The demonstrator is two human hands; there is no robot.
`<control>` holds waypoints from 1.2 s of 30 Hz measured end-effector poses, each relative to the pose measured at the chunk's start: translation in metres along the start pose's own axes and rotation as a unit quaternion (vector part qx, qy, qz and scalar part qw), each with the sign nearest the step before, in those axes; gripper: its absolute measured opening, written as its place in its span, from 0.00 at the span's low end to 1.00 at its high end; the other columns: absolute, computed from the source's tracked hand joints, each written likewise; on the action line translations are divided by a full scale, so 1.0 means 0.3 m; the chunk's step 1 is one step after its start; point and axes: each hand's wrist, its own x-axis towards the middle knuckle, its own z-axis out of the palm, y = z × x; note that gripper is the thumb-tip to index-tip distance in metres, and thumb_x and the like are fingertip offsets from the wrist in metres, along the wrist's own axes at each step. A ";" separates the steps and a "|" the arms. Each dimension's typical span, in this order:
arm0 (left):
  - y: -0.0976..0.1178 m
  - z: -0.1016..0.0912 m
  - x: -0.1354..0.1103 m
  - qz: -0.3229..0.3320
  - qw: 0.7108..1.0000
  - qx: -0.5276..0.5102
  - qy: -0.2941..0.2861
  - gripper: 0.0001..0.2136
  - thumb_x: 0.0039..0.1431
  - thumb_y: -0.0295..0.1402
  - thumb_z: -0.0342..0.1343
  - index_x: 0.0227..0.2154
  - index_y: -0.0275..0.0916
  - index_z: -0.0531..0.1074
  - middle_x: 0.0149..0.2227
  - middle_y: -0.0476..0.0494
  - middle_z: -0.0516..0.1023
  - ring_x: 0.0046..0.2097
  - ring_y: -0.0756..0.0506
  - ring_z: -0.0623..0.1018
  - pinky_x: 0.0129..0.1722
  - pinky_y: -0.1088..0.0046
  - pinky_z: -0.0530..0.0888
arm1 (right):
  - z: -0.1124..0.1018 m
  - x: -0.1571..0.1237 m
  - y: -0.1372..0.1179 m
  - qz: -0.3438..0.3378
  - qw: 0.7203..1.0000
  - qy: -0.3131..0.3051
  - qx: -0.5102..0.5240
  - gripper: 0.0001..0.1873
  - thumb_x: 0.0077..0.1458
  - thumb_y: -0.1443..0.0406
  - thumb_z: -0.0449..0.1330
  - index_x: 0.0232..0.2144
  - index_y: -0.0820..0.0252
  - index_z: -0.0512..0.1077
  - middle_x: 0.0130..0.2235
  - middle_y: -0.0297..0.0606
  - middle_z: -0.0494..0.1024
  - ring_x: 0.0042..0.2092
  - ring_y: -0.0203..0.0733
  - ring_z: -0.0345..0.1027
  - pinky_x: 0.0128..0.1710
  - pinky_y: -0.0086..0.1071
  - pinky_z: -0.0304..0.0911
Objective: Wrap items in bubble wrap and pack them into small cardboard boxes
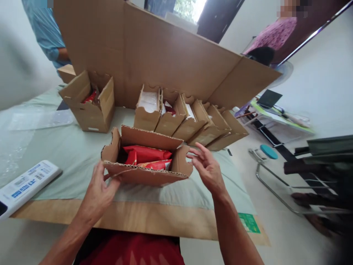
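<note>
An open cardboard box (pixel 154 178) stands in front of me on the cloth-covered table, with several shiny red packets (pixel 149 154) inside it. My left hand (pixel 103 189) is at the box's near left corner, thumb along the front wall and fingers round the left end. Beside the right end, my right hand (pixel 206 167) is open, its fingers spread and bent toward the box wall. Whether those right fingertips touch the cardboard, I cannot tell.
Behind stand a taller box (pixel 95 114) with red packets and a row of narrow boxes (pixel 171 123). A cardboard screen (pixel 171 62) rises behind them. A long white labelled carton (pixel 30 184) lies at left. Two people (pixel 44 33) are beyond; a stool (pixel 268 151) is at right.
</note>
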 end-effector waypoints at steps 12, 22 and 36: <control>0.085 0.127 0.206 0.054 0.992 0.101 -0.060 0.25 0.58 0.41 0.53 0.57 0.36 0.67 0.52 0.35 0.78 0.53 0.36 0.77 0.56 0.52 0.74 | 0.159 0.031 0.119 0.004 0.996 -0.059 -0.071 0.23 0.60 0.60 0.61 0.56 0.58 0.72 0.48 0.45 0.83 0.44 0.48 0.78 0.43 0.40 0.74; 0.003 0.214 0.280 0.066 0.989 0.127 -0.044 0.32 0.59 0.39 0.54 0.67 0.36 0.60 0.64 0.28 0.72 0.62 0.34 0.75 0.62 0.48 0.70 | 0.190 0.037 0.248 0.031 0.985 0.025 -0.167 0.18 0.61 0.59 0.56 0.48 0.57 0.79 0.42 0.46 0.86 0.41 0.51 0.81 0.44 0.46 0.74; -0.141 0.078 -0.009 0.137 0.892 0.313 -0.296 0.29 0.62 0.39 0.60 0.64 0.36 0.68 0.70 0.28 0.64 0.73 0.29 0.59 0.72 0.39 0.52 | 0.928 0.277 -0.239 -0.353 0.852 -0.295 -0.249 0.12 0.65 0.68 0.57 0.45 0.56 0.80 0.51 0.45 0.83 0.52 0.50 0.74 0.51 0.44 0.72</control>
